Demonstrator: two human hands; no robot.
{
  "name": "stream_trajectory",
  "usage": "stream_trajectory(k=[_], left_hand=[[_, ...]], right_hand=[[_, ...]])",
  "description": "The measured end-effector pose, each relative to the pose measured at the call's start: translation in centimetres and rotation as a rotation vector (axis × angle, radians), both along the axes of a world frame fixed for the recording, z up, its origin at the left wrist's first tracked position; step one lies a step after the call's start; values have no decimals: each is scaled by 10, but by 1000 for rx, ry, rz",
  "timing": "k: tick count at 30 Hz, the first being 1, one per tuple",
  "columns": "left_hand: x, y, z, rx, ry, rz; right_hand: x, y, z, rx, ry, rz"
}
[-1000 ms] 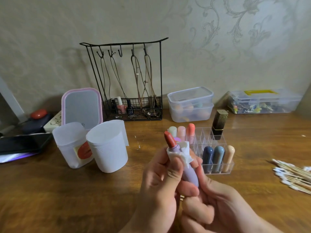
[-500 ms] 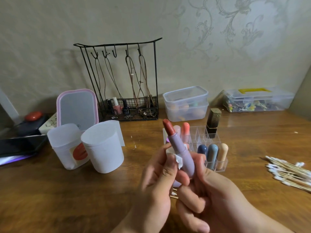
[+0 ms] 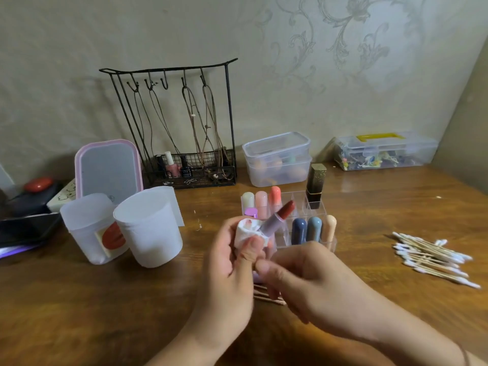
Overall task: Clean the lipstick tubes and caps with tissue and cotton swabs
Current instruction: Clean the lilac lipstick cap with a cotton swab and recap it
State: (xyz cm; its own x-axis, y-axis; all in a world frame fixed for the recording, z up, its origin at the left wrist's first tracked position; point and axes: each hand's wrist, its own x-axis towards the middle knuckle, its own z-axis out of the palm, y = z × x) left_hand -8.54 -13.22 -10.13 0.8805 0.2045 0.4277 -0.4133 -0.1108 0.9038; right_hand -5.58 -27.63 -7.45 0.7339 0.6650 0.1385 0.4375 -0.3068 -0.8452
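Observation:
An uncapped lipstick with a lavender tube [image 3: 272, 223] and a red-brown bullet [image 3: 289, 208] tilts up to the right. A stained white tissue [image 3: 245, 231] wraps the tube's lower end. My left hand [image 3: 229, 262] grips the tissue and tube, thumb pressed on the front. My right hand [image 3: 306, 276] sits just below with curled fingers, its thumb against my left thumb; what it holds is hidden. A clear organizer [image 3: 328, 244] behind them holds several capped lipsticks. Clean cotton swabs [image 3: 433, 257] lie in a pile at the right.
Two white cups [image 3: 148, 228] stand at the left, a pink-framed mirror [image 3: 108, 170] behind them. A black wire rack [image 3: 174, 128] and clear lidded boxes [image 3: 277, 159] line the wall. A black-and-gold lipstick [image 3: 315, 186] stands in the organizer. Used swabs [image 3: 266, 299] lie under my hands.
The lipstick has swung from leaning left to leaning right. The tissue has slid down to the tube's lower end in my left hand. My right hand has dropped below the tube.

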Motion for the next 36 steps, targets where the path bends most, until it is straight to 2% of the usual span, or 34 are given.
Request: stream_trajectory(k=[2,3,5,6,9,12,14,16,20,24,31,36], left_hand=[[-1,1,2,-4,21,-31],[-1,1,1,-15,37,-52],[-2,-1,-2,6,65,-72],[-2,-3,-4,25,80,-90],[-5,-10,-9,64,133,-166],[-6,-15,-15,137,157,-194],[-7,-17,-19,168,163,-205],[-7,-19,-22,172,170,-207],[-5,-22,-26,193,171,-171],[-5,-22,-30,229,180,-168],[-4,-27,-30,230,214,-206],[-3,-25,-24,98,282,-219]], right_hand=[[1,-17,20,-321,-253,137],[0,-30,32,-435,-280,211],[1,-58,53,-573,-183,270],[3,-73,60,-606,-140,218],[31,-128,48,-542,-185,-192],[64,-172,8,-459,-389,-858],[75,-182,-12,-454,-354,-1085],[80,-183,-23,-519,-284,-1055],[80,-168,-33,-651,-344,-933],[81,-160,-40,-684,-404,-1011],[80,-161,-42,-609,-397,-1022],[74,-154,-37,-503,-411,-995]])
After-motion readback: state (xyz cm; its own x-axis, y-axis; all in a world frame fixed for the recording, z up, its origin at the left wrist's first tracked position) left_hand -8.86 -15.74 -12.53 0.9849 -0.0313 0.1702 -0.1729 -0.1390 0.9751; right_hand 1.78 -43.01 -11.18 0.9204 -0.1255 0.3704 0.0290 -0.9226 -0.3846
